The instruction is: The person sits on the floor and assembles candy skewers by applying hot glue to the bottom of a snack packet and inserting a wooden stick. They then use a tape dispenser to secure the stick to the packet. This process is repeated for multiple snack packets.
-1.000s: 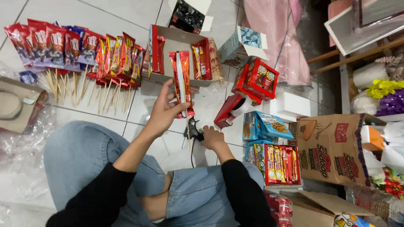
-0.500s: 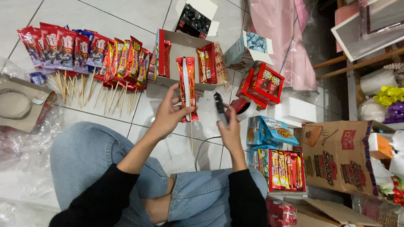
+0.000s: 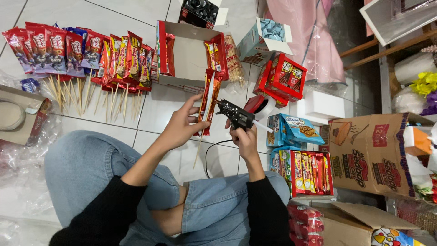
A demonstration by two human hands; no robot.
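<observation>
Left hand (image 3: pixel 180 127) pinched a red snack packet (image 3: pixel 208 107) on its skewer (image 3: pixel 198 152); right hand (image 3: pixel 243 136) gripped a black glue gun (image 3: pixel 234 114) (nozzle just beside packet).

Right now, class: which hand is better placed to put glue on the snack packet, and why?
Right. The right hand grips the black glue gun, its nozzle aimed at the red snack packet. The left hand is occupied steadying that packet and its wooden skewer.
</observation>
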